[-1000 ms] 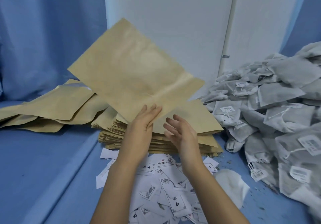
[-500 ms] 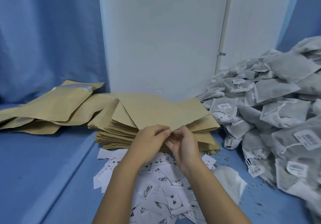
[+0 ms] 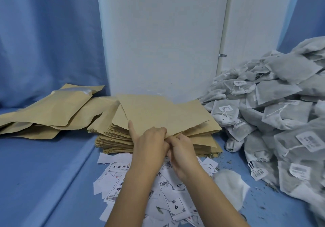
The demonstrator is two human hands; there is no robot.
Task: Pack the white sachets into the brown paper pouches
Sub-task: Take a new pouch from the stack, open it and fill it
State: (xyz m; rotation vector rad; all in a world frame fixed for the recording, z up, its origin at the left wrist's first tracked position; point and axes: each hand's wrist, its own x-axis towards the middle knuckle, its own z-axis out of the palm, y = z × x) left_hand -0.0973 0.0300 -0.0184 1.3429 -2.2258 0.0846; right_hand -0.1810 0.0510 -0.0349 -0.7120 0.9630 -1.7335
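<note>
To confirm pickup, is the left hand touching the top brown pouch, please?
Touching: head view shows the left hand pinching the top brown pouch at its corner.

Person seen from own head camera, two bare hands, left hand [image 3: 149, 144], right hand [image 3: 182, 149], slim fingers, left forearm [image 3: 133, 191] and right forearm [image 3: 216, 196] bare to the lower frame edge, nails too small to tell

Brown paper pouches [image 3: 114, 139] stacked flat at centre, top pouch [image 3: 163, 114] tilted up; white sachets [image 3: 281, 112], apparently filled, heaped right.
</note>
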